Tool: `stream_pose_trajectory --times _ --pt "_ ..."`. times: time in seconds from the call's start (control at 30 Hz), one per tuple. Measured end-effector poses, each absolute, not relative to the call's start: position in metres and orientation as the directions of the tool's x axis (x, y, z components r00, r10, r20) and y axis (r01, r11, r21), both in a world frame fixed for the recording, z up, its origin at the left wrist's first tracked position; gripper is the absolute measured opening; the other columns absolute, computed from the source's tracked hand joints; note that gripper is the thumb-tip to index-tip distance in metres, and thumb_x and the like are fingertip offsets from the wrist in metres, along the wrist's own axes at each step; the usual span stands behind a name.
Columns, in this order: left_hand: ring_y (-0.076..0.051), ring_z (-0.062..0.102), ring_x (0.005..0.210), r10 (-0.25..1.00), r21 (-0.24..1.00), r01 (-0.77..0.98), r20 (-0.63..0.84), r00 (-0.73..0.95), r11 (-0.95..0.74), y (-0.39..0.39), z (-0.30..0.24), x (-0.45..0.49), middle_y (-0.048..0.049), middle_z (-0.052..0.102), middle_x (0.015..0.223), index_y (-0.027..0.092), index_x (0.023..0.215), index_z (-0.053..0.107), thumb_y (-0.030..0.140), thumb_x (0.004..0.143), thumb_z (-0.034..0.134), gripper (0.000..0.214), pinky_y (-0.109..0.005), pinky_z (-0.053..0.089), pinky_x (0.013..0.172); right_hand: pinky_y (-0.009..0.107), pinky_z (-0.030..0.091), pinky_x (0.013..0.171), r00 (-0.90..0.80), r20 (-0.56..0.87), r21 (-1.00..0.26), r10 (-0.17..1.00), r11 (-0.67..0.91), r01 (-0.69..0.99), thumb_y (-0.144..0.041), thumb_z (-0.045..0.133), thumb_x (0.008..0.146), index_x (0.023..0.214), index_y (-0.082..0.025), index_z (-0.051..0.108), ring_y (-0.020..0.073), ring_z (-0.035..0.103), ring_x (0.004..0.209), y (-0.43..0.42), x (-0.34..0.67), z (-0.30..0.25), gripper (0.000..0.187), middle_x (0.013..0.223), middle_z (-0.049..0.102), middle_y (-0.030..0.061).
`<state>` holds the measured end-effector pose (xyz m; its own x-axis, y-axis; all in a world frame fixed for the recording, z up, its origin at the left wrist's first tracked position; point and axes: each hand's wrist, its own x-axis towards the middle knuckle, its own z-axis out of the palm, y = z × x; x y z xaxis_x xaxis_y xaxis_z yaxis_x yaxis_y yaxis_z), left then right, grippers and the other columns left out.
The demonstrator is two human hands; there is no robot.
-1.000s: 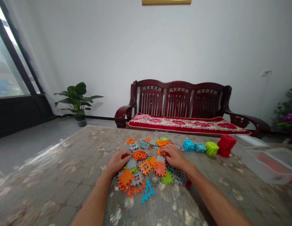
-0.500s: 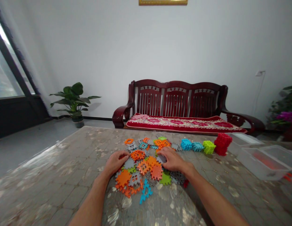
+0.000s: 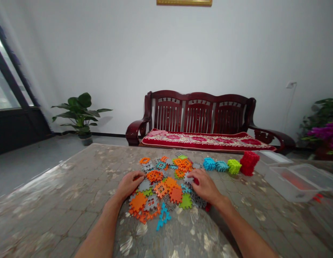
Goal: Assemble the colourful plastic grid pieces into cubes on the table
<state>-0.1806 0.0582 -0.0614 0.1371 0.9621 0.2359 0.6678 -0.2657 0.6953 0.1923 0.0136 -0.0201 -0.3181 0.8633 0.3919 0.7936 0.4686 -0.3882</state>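
Interlocking plastic building tiles with notched edges lie in a loose pile on the table. My right hand [image 3: 205, 184] is over the pile's right side, thumb and fingers closed on a grey tile [image 3: 188, 178]; a bit of red shows beneath its fingers. My left hand [image 3: 130, 184] rests at the pile's left edge with its fingers curled together, and what they hold, if anything, is hidden. Close to it lie an orange tile [image 3: 155, 176] and a plain grey tile [image 3: 144, 185]. A blue triangular tile [image 3: 163, 216] lies at the front.
To the right stand stacks of blue tiles [image 3: 209, 163], teal tiles [image 3: 221, 166], lime tiles [image 3: 234, 166] and red tiles [image 3: 249, 163]. Beyond them is a clear plastic box [image 3: 283, 188] with red-orange pieces inside. A wooden bench [image 3: 198, 118] stands behind the table [image 3: 83, 186].
My right hand has shifted slightly and the grey tile in it shows more clearly; a blue tile shows below it. My left hand stays at the pile's edge. The whole view has moved a little.
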Motion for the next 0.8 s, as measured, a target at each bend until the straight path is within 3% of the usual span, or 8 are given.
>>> stream_pose_trajectory --times 0.17,0.4,0.6,0.8 --pt "-0.025 0.071 0.094 0.964 0.689 0.678 0.235 0.127 -0.257 0.058 -0.061 -0.181 -0.0047 0.079 0.097 0.023 0.09 0.077 0.041 0.081 0.054 0.03 -0.036 0.053 0.09 0.036 0.04 0.09 -0.358 0.301 -0.246 0.884 0.435 0.866 -0.018 0.069 0.076 0.091 -0.025 0.075 0.0237 0.054 0.102 -0.005 0.184 -0.011 0.018 0.101 0.067 0.0043" --pt "-0.024 0.071 0.096 0.964 0.713 0.652 0.233 0.126 -0.257 0.06 -0.064 -0.182 -0.0042 0.079 0.098 0.023 0.09 0.076 0.041 0.081 0.056 0.029 -0.035 0.053 0.093 0.037 0.039 0.086 -0.339 0.205 -0.146 0.918 0.371 0.917 -0.031 0.072 0.082 0.092 -0.023 0.076 0.026 0.051 0.103 -0.009 0.179 -0.013 0.013 0.101 0.065 0.0073" --pt "-0.025 0.071 0.096 0.967 0.706 0.663 0.224 0.125 -0.249 0.062 -0.066 -0.183 -0.0043 0.079 0.099 0.024 0.092 0.077 0.042 0.082 0.054 0.031 -0.035 0.053 0.093 0.035 0.038 0.084 -0.348 0.212 -0.162 0.913 0.384 0.909 -0.022 0.069 0.082 0.085 -0.022 0.071 0.0238 0.052 0.1 -0.007 0.179 -0.015 0.003 0.098 0.066 0.0057" --pt "-0.025 0.072 0.095 0.966 0.701 0.668 0.225 0.125 -0.25 0.061 -0.064 -0.182 -0.0052 0.079 0.099 0.023 0.093 0.077 0.041 0.081 0.054 0.031 -0.037 0.054 0.091 0.031 0.038 0.082 -0.28 0.269 -0.22 0.922 0.342 0.914 -0.017 0.06 0.086 0.085 -0.021 0.068 0.0212 0.057 0.095 -0.004 0.186 -0.012 0.009 0.094 0.068 0.0051"
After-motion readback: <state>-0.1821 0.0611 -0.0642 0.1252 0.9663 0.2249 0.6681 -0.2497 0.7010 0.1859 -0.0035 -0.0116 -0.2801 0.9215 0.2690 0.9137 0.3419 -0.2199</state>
